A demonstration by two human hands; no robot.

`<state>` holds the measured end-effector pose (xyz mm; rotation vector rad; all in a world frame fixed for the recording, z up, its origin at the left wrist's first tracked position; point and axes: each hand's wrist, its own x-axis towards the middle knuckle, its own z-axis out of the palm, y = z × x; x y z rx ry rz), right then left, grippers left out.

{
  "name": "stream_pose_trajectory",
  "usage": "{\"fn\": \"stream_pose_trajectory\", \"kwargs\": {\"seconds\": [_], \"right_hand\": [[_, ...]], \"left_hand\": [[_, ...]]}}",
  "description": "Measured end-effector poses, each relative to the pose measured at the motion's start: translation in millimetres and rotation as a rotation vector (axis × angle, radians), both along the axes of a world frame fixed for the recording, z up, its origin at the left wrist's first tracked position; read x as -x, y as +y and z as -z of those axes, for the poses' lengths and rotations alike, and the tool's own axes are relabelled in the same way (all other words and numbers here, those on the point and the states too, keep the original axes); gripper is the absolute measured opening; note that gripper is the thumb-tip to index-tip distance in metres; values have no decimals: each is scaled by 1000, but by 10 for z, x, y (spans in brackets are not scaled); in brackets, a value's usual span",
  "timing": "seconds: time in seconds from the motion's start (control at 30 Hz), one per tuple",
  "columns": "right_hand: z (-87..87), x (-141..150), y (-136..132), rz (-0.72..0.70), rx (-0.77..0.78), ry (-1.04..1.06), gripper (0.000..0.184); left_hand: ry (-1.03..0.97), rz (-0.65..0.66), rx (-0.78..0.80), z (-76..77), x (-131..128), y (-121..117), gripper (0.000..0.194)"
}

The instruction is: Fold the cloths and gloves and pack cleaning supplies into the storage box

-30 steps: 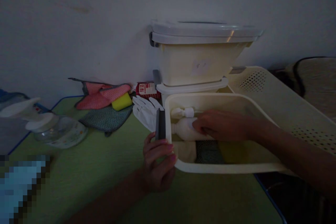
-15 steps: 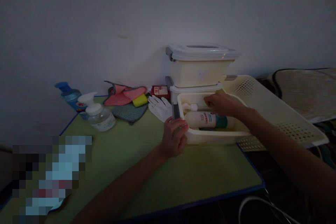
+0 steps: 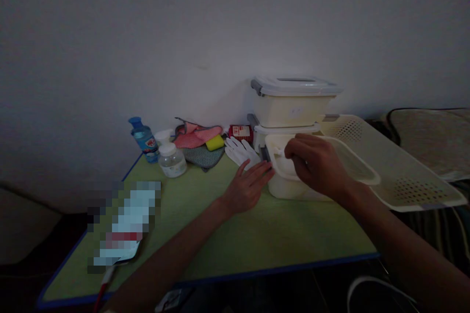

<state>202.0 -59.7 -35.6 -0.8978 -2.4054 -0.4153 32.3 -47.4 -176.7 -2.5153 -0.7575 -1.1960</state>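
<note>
A cream storage box [image 3: 301, 190] stands uncovered on the green table [image 3: 205, 239], with a grey latch [image 3: 265, 153] on its left end. My left hand [image 3: 246, 190] is open, fingers stretched out, their tips at the box's left front corner. Over the box is my right hand [image 3: 317, 164], its fingers curled closed. Whatever those fingers may hold is hidden. A white pump head [image 3: 279, 151] shows inside the box, just left of my right hand. Hand and wrist cover much of the box's inside.
Behind stand two stacked lidded boxes [image 3: 293, 110]. A perforated basket [image 3: 389, 166] lies right. Gloves [image 3: 240, 151], a yellow sponge [image 3: 215, 143], cloths [image 3: 198, 134], a red packet [image 3: 241, 132], a blue bottle [image 3: 145, 142] and a clear pump bottle [image 3: 172, 161] line the back. A blurred phone [image 3: 128, 225] lies left.
My right hand has risen and come nearer, now hiding the white bottle with the teal cap seen before. My left fingers have straightened from their curl around the box corner. The view has turned left.
</note>
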Motion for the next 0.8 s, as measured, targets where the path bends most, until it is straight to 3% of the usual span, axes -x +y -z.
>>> {"fn": "stream_pose_trajectory", "kwargs": {"seconds": [0.13,0.23,0.4,0.6,0.8], "right_hand": [[197,350,-186,-204,-27,-20,24],[471,585,-184,-239,105,-67,23],[978,833,115,-58,508,4,24],[1336,966,523,48,507,95,31],[1560,1006,653,200,473,126,32]], "left_hand": [[-115,-229,189,79,323,131,50],[-205,-427,393,166,571,281,49],[-220,-653,549,333,878,453,52],[-162,-769,562,423,909,483,52],[-86,-890,588,418,884,467,47]]}}
